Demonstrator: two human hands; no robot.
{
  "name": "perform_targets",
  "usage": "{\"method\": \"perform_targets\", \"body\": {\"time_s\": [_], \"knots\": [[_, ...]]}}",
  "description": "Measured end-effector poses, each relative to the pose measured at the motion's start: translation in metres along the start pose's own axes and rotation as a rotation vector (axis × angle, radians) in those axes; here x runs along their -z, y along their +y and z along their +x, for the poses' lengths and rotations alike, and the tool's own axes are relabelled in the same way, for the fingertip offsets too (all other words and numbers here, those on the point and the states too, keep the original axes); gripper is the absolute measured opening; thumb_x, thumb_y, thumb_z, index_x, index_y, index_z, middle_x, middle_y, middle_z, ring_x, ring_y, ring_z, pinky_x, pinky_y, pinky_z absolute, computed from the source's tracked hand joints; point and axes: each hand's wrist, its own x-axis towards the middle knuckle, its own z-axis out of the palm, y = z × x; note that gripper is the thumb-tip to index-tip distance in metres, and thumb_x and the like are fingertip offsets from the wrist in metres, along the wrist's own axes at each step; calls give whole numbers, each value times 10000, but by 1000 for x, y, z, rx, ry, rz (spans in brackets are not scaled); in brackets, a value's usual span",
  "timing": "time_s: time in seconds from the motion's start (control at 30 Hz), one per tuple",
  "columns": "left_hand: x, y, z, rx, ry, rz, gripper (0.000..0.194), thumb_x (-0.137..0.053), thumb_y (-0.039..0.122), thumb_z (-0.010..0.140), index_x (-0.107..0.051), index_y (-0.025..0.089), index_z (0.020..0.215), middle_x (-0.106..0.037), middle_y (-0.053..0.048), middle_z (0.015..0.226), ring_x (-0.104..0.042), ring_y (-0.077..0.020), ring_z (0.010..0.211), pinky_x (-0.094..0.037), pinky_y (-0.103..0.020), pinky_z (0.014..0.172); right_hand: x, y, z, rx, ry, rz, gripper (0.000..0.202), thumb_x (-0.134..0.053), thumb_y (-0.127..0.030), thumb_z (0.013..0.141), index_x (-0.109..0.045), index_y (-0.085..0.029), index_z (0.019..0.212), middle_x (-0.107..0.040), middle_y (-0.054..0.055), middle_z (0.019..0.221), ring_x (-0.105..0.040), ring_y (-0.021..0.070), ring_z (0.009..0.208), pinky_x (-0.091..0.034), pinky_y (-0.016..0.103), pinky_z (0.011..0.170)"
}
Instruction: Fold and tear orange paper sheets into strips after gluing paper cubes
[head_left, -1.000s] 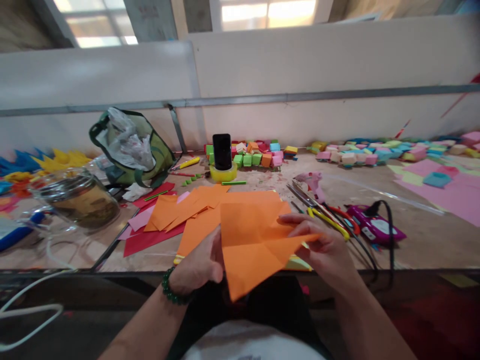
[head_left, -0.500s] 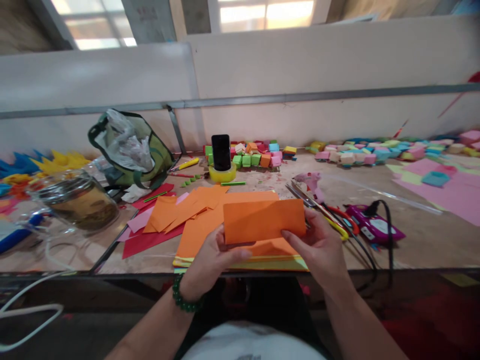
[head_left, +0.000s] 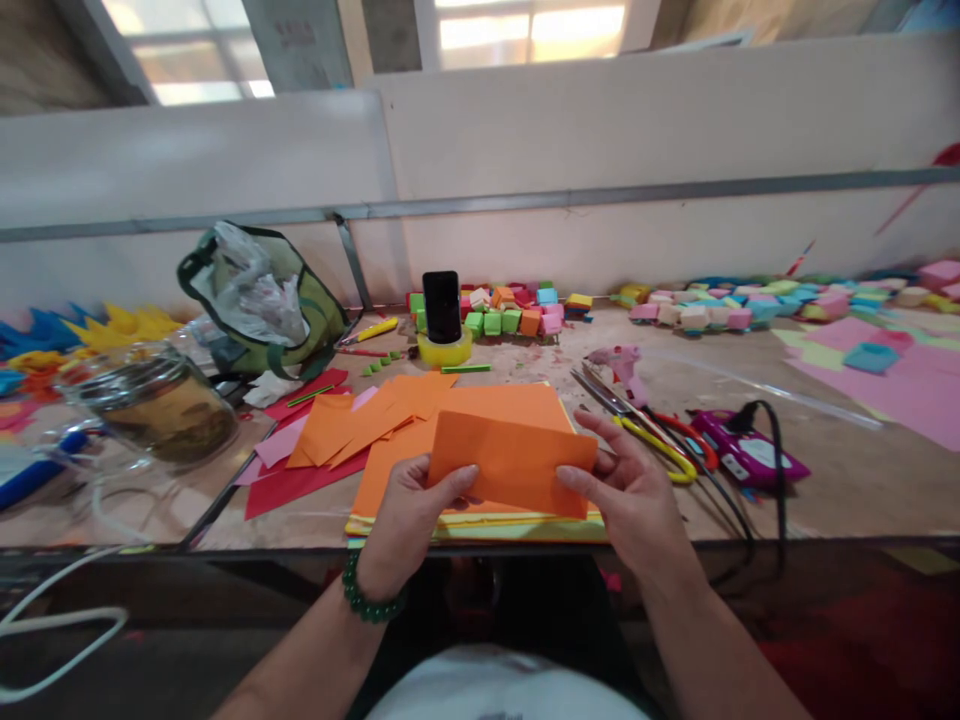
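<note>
A rectangular piece of orange paper (head_left: 510, 460) is held up between both hands, tilted a little down to the right. My left hand (head_left: 412, 510) pinches its left end, thumb on the near face. My right hand (head_left: 630, 490) grips the right end with the thumb in front; its other fingers are partly behind the paper. Below lies a stack of orange and yellow sheets (head_left: 397, 480) at the table's front edge. Loose orange paper pieces (head_left: 337, 425) overlap to the left, over red paper (head_left: 300, 487) and pink paper.
Right of my hands lie yellow-handled scissors (head_left: 660, 450), a pink glue gun (head_left: 622, 370) and a purple power strip (head_left: 746, 450). A phone (head_left: 442, 308) stands in a yellow tape roll (head_left: 445, 348). Small paper boxes (head_left: 510, 318) line the back. Left are a glass jar (head_left: 161, 410) and a green bag (head_left: 322, 310).
The orange paper has moved slightly left and down, and its right end has dipped. My left thumb now presses on its front face.
</note>
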Motion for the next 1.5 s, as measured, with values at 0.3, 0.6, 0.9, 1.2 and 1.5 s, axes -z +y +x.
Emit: {"method": "perform_targets", "body": {"time_s": [0.3, 0.6, 0.9, 1.2, 1.5], "knots": [[4, 21, -4, 173, -183, -232, 304, -751, 368, 725, -726, 125, 906, -745, -93, 911, -695, -236, 883, -559, -291, 752, 0, -5, 2, 91, -140, -250, 639, -756, -324, 727, -457, -219, 1281, -718, 77, 998, -684, 240, 938, -573, 403, 818], [-1, 21, -12, -133, -144, 119, 254, -666, 349, 816, -744, 197, 1004, -736, -33, 1038, -630, -238, 1075, -462, -327, 985, -14, -20, 6, 1101, -200, -1189, 340, -696, -192, 793, -643, -256, 1123, -554, 116, 1299, -455, 291, 1254, -415, 500, 1026], [15, 24, -6, -245, 57, 390, 447, -689, 380, 789, -645, 191, 1192, -712, -91, 981, -657, -226, 920, -529, -306, 804, -16, -14, 11, 1130, -259, -1215, 177, -590, -67, 815, -665, -224, 785, -648, 83, 1187, -544, 240, 1129, -485, 429, 945], [8, 37, -13, -762, -260, 1067, 288, -583, 271, 862, -681, 303, 1130, -425, -71, 1446, -384, -302, 1316, -295, -484, 1091, -21, -20, 11, 995, -448, -1228, 229, -476, -24, 801, -623, -184, 730, -475, 130, 1405, -362, 263, 1346, -333, 503, 1072], [27, 38, 1, -115, -172, 802, 467, -331, 414, 946, -724, 162, 953, -726, -74, 1031, -666, -211, 940, -539, -287, 746, 10, -9, 20, 895, -363, -1364, 276, -470, 26, 761, -635, -195, 772, -582, 88, 1313, -401, 292, 1325, -362, 532, 1037]]}}
